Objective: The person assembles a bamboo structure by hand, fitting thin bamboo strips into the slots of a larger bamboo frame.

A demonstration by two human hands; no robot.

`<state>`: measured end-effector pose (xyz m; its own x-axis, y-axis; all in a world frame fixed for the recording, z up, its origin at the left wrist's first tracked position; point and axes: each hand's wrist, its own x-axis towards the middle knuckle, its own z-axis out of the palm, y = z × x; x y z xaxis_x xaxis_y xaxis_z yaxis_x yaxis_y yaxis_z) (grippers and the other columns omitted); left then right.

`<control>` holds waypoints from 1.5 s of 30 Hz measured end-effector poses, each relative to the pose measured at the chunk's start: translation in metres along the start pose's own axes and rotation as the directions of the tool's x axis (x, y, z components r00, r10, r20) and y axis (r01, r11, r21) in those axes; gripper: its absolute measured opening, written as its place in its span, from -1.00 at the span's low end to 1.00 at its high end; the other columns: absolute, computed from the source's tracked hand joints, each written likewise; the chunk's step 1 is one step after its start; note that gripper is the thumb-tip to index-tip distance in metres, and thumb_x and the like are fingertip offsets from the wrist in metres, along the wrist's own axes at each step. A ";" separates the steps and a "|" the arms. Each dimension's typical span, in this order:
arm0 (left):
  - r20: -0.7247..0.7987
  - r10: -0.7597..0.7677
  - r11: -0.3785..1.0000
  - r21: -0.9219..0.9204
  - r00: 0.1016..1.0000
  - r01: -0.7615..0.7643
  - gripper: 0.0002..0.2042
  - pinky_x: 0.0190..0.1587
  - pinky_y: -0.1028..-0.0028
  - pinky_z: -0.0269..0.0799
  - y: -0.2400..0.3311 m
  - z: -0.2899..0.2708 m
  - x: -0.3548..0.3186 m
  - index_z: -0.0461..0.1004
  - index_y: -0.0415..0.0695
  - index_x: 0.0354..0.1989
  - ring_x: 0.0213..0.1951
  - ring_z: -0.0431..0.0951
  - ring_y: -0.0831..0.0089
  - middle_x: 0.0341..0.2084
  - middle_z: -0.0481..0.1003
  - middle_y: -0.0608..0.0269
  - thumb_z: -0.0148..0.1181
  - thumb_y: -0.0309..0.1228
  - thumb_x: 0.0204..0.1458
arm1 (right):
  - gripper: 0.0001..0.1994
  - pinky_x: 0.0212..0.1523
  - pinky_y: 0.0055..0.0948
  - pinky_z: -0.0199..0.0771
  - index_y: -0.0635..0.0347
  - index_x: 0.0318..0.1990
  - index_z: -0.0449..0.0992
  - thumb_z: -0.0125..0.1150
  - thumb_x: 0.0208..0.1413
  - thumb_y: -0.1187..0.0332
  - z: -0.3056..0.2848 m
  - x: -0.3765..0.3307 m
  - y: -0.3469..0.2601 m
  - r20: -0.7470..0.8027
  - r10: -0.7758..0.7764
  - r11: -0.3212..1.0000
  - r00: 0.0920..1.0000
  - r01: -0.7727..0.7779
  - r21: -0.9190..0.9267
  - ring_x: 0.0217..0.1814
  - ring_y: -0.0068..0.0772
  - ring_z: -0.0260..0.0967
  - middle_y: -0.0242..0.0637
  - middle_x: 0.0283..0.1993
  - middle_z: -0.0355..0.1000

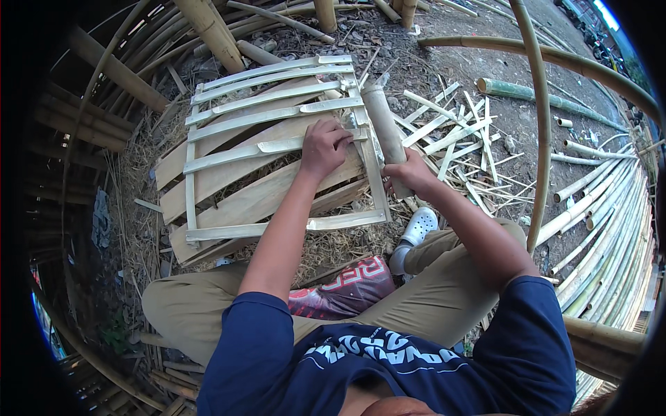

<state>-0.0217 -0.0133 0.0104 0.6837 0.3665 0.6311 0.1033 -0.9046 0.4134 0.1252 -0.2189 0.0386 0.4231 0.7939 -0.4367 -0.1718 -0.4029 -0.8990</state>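
A flat frame of pale split-bamboo slats [243,158] lies in front of me, its cross slats set over two side rails. Over the right part of one slat, close to the right rail [375,182], rests my left hand [326,147]. Its fingers are curled in a pinch at the slat's end; whatever sits between the fingertips is too small to make out. My right hand [411,175] is wrapped round the lower end of a thick bamboo tube [383,123]. The tube slants up and away beside the frame's right rail.
Wooden boards [277,187] lie beneath the frame. Loose bamboo strips [451,132] are scattered to the right. Farther right are a bundle of bamboo poles [603,229] and an upright bent pole [540,125]. Bamboo posts [211,35] stand behind; a red-and-dark cloth [354,288] lies between my legs.
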 end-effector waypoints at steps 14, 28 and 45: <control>0.123 0.040 0.999 -0.029 0.992 -0.036 -0.93 -0.05 0.23 0.58 0.015 -0.028 -0.023 0.73 -0.08 -0.39 -0.17 0.60 0.21 -0.36 0.59 0.27 0.45 -0.51 -0.07 | -0.48 -0.40 -0.24 0.76 0.45 0.15 0.38 0.38 0.03 0.47 0.020 -0.034 0.016 0.151 0.001 0.999 0.989 -0.009 0.050 -0.35 -0.23 0.67 -0.03 -0.15 0.56; 0.094 0.015 0.997 -0.074 0.995 -0.008 -0.90 -0.08 0.24 0.62 0.011 -0.026 -0.029 0.72 -0.04 -0.36 -0.13 0.64 0.23 -0.29 0.62 0.30 0.49 -0.45 -0.08 | -0.53 -0.41 -0.32 0.69 0.41 0.10 0.49 0.41 0.02 0.43 0.007 -0.031 0.009 0.156 -0.052 0.987 0.986 0.075 -0.145 -0.32 -0.31 0.68 -0.12 -0.19 0.60; 0.040 -0.061 0.997 -0.033 0.997 0.063 -0.80 -0.11 0.18 0.61 0.014 -0.023 -0.028 0.64 -0.08 -0.35 -0.16 0.64 0.17 -0.31 0.59 0.26 0.52 -0.32 -0.09 | -0.57 -0.01 0.00 0.62 0.31 -0.06 0.60 0.42 -0.12 0.30 -0.011 -0.065 -0.014 -0.056 -0.159 0.571 0.986 0.045 -0.820 -0.12 0.18 0.64 0.16 -0.19 0.64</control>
<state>-0.0560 -0.0311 0.0136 0.7042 0.4125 0.5779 0.1221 -0.8722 0.4737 0.1096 -0.2701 0.0803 0.4945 0.8209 -0.2856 0.6502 -0.5675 -0.5051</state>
